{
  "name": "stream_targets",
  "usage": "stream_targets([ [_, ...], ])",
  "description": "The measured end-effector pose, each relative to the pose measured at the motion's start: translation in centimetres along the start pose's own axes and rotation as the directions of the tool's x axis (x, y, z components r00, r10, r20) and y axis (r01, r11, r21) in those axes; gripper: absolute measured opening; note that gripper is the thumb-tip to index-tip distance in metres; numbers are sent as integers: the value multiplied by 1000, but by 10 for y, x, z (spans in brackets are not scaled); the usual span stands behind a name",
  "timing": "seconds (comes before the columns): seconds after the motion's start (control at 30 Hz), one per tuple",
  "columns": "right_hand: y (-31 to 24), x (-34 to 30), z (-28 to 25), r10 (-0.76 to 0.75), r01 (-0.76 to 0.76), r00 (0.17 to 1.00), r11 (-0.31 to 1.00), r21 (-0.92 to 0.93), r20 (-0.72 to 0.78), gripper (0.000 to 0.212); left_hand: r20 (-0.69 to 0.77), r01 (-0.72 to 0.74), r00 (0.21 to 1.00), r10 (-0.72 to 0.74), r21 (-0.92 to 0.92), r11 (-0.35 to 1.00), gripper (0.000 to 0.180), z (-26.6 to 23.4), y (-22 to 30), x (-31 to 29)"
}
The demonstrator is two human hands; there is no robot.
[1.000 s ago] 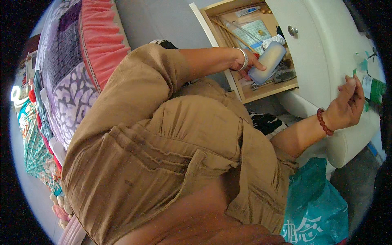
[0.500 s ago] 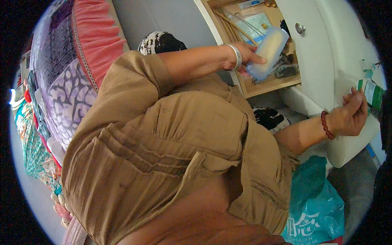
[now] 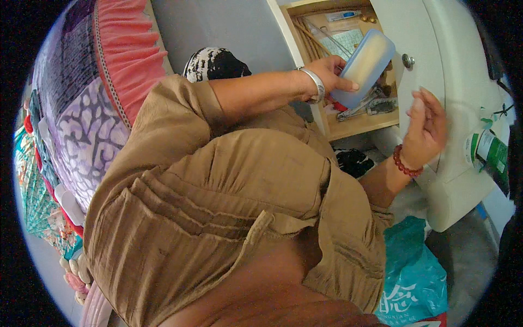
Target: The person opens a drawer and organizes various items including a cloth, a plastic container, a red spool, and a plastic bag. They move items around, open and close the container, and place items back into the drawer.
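Note:
My left hand (image 3: 333,76), with a silver bangle at the wrist, grips a translucent light-blue plastic case (image 3: 366,64) by its near side, thumb on top. Something pale shows through the case, too blurred to name. The case is over the open wooden drawer (image 3: 348,129). To the right, my right hand (image 3: 427,128), wearing a red bead bracelet, is raised beside the white drawer front (image 3: 422,65), just below its round metal knob (image 3: 407,60). Its fingers are stretched and loosely apart, with nothing visible in them.
Inside the drawer lie thin wooden sticks (image 3: 311,41), metal tools (image 3: 354,111) and small items. A green-and-white container (image 3: 493,155) stands at the far right. A teal plastic bag (image 3: 417,272) is at lower right. A bed with a coral frill (image 3: 133,52) is at left.
My right hand has moved left, away from the green-and-white container toward the drawer, and its fingers have opened out. My left hand and the case have shifted slightly up and right.

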State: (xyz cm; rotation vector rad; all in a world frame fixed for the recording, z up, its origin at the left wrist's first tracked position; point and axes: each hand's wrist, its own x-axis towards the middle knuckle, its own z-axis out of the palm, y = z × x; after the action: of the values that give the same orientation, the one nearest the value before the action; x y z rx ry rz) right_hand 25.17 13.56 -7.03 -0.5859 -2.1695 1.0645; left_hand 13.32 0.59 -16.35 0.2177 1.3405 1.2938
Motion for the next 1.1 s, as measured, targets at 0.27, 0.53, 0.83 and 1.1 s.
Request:
stream_targets([
  [0.27, 53, -36, 27, 334, -280, 867, 941, -192, 369, 28, -53, -111, 993, 110, -18, 994, 54, -4, -10, 10],
  [0.53, 64, -33, 29, 443, -451, 826, 890, -63, 349, 35, -70, -174, 984, 162, -237, 956, 45, -12, 23, -2],
  [0.83, 123, -52, 36, 403, -219, 829, 872, -438, 388, 40, -296, -594, 802, 518, -309, 743, 48, -53, 48, 15],
  [1.1, 111, -27, 61, 468, -429, 802, 884, -186, 370, 44, -374, -410, 878, 299, -266, 873, 63, -36, 43, 7],
])
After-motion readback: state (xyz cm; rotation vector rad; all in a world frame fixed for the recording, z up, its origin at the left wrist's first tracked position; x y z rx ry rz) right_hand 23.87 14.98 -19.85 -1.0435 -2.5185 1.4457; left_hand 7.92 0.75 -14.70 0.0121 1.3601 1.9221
